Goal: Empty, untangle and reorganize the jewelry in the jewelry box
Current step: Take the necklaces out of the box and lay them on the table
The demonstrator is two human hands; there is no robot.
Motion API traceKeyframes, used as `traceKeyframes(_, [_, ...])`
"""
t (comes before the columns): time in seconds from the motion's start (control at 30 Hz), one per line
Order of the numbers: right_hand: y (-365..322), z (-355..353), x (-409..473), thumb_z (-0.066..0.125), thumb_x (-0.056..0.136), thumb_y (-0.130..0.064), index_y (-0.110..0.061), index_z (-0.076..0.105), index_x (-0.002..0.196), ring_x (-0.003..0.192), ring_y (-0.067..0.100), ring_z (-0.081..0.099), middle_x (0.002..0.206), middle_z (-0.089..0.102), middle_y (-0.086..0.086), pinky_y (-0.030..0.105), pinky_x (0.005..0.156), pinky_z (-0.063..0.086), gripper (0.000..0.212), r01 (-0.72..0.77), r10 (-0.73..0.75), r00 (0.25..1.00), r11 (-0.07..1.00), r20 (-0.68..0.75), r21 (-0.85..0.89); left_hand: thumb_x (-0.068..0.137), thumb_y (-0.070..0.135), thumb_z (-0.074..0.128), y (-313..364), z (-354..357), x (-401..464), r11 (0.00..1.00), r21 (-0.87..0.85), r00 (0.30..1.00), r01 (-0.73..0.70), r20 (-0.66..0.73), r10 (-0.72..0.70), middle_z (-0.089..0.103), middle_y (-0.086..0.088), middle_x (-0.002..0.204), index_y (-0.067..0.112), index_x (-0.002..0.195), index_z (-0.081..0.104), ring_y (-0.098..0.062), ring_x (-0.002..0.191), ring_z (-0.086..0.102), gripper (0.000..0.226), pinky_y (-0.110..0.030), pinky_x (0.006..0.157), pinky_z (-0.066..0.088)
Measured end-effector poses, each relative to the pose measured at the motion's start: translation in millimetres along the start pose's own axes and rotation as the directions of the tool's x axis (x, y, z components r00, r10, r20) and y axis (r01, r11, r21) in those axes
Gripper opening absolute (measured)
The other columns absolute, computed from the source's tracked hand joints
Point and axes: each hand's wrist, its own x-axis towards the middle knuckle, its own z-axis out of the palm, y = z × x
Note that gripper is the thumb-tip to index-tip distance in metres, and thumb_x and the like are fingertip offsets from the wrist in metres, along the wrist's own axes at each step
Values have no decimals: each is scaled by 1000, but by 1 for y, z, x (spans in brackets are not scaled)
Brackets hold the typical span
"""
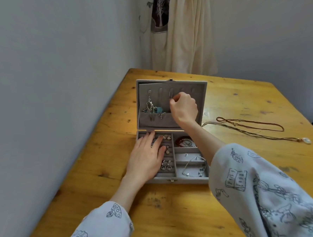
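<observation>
A grey velvet jewelry box (176, 180) stands open on the wooden table (176, 208), its lid (203, 89) upright. Necklaces (150, 107) hang from hooks inside the lid into a pocket. My right hand (184, 107) is raised at the third hook, fingers curled and pinching a thin chain (171, 97) there. My left hand (147, 155) lies flat with straight fingers on the tray's left compartments, next to rings (165, 137) and earrings (166, 165). A red bead bracelet (182, 140) and a silver bracelet (193, 168) lie in the right compartments.
Two cord necklaces (251, 124), one with a pale pendant (306, 140), lie spread on the table right of the box. A wall runs along the table's left side. Cream curtains (183, 34) hang behind the far edge.
</observation>
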Motion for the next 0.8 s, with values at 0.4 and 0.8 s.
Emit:
traceKeyframes(0.4, [-17,-35,12,54,88,-20,-14,58,88,81,14,56,87,64,1,23,71,39,7,100,-100,995,944,-14,314,98,32,32,-1,-5,1,983,-186,999,7,-35,-14,33,-2,147,20,138,36,-16,137,24,42,-28,112,14])
traceKeyframes(0.8, [-20,-74,4,56,89,-11,-12,56,78,60,14,63,67,65,3,27,62,56,11,26,-329,892,721,310,692,92,17,52,31,-83,59,671,-741,955,-10,-207,-214,41,3,138,19,139,33,-4,118,42,51,-14,92,41])
